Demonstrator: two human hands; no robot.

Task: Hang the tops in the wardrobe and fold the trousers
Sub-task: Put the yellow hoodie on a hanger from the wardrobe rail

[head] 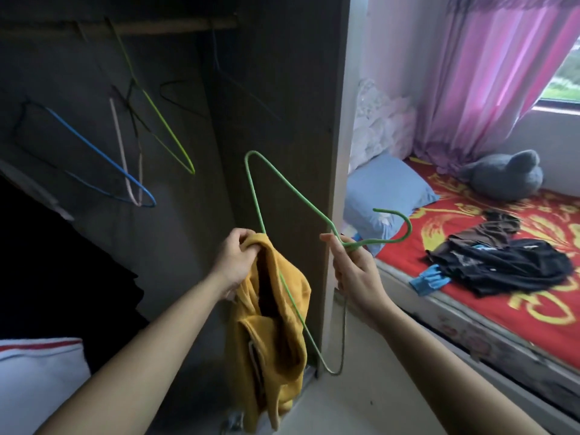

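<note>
Dark brown wooden wardrobe stood open on the left, with its pale wooden rail up top carrying only bare wire hangers, a blue one and a yellow-green one among them. Bed with red-and-gold patterned cover was on the right, with a heap of dark crumpled clothes lying on it, well apart from the hands. So most of the job looked undone. Step in hand, as I read it: getting the first top onto a hanger. Mustard-yellow fabric top hung in mid-air in front of the wardrobe, bunched and limp, not yet on the rail. Thin green wire hanger was turned sideways, hook pointing right toward the bed. Its long bar ran down across the top's opening and its lower corner stuck out clear below the cloth. Neither shoulder looked seated. Next move probably calls for feeding a hanger corner through the opening, spreading the cloth over both shoulders, then turning the hook upright and lifting it to the rail. Both forearms reached forward, wrists raised. Left hand gripped a bunched edge of the top, fingers curled round it; collar or hem, could not tell. Right hand pinched the hanger's neck just below the hook.
</note>
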